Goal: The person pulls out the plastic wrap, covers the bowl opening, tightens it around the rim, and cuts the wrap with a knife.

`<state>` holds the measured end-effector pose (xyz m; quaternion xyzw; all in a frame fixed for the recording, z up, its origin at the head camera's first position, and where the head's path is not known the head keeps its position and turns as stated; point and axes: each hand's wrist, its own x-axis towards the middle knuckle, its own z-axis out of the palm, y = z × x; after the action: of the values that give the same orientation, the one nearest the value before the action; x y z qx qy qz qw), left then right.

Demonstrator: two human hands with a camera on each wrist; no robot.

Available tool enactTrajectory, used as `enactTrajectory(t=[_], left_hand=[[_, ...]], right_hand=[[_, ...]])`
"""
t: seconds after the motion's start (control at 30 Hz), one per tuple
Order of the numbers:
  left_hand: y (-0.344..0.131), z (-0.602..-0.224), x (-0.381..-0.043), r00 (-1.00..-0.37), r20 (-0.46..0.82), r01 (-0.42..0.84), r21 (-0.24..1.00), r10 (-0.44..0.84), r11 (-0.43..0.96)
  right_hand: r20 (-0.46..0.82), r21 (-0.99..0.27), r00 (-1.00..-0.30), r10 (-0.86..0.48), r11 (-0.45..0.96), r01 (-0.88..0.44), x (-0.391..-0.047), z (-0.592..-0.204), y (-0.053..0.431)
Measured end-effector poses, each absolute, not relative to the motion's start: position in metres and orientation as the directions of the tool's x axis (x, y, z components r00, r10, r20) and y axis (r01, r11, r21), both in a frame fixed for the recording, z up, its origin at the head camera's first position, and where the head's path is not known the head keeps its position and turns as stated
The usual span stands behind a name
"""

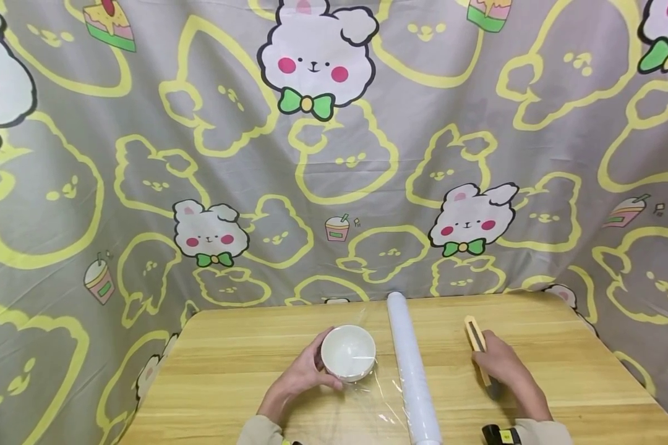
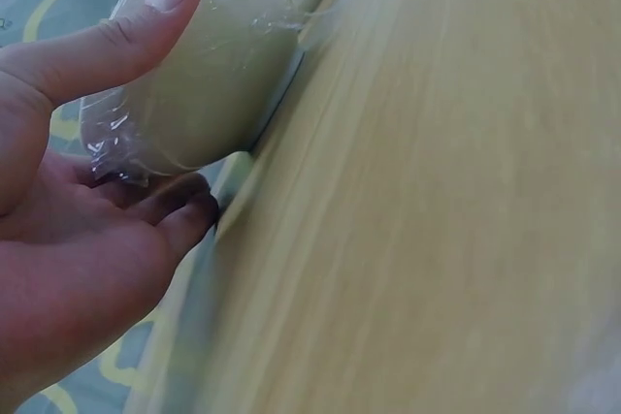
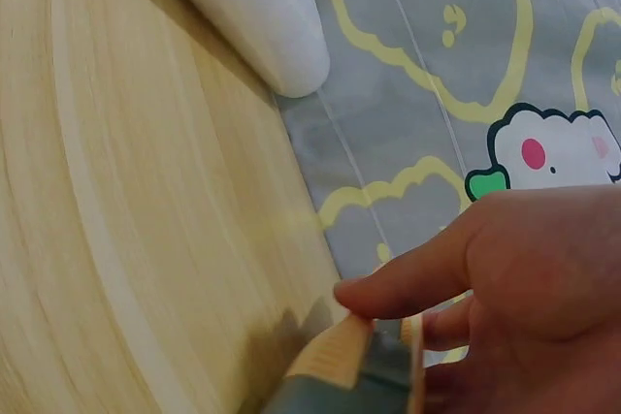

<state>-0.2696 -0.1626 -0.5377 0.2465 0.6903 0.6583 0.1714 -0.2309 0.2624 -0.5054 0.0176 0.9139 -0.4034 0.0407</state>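
My left hand (image 1: 302, 373) holds a white bowl (image 1: 347, 352) from its left side, thumb toward the front. In the left wrist view, clear plastic wrap (image 2: 118, 138) clings to the bowl's side, creased near the thumb. The wrap stretches right from the bowl to a long roll of plastic wrap (image 1: 413, 374). Right of the roll, my right hand (image 1: 503, 361) grips a yellow and dark utility knife (image 1: 473, 334). In the right wrist view, the thumb lies against the knife's handle (image 3: 335, 351); whether its blade is out cannot be seen.
All this is on a wood-grain table (image 1: 228, 364). A grey curtain (image 1: 334, 179) with rabbit prints hangs behind the table and at both sides. The roll's far end reaches close to the table's back edge.
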Motion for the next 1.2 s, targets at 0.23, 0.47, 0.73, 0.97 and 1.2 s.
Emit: enactTrajectory(t=[0.23, 0.47, 0.73, 0.97, 1.2], left_hand=[[-0.164, -0.535, -0.266, -0.815, 0.084, 0.187, 0.975, 0.573, 0.123], [-0.165, -0.538, -0.266, -0.811, 0.083, 0.173, 0.980, 0.579, 0.102], [-0.165, -0.543, -0.268, -0.805, 0.115, 0.112, 0.993, 0.582, -0.042], [-0.165, -0.545, -0.269, -0.804, 0.116, 0.085, 0.993, 0.583, -0.080], [-0.165, -0.545, -0.270, -0.802, 0.113, 0.074, 0.993, 0.586, -0.090]], right_hand=[[-0.079, -0.756, -0.997, 0.006, 0.652, 0.064, -0.233, -0.508, 0.261], [-0.071, -0.910, -0.997, 0.017, 0.408, 0.072, -0.238, -0.511, 0.256], [-0.143, -0.982, -0.977, -0.159, 0.142, 0.121, -0.237, -0.509, 0.255], [-0.100, -0.991, -0.973, -0.207, 0.104, 0.080, -0.236, -0.507, 0.255], [-0.085, -0.988, -0.981, -0.173, 0.142, 0.060, -0.238, -0.509, 0.255]])
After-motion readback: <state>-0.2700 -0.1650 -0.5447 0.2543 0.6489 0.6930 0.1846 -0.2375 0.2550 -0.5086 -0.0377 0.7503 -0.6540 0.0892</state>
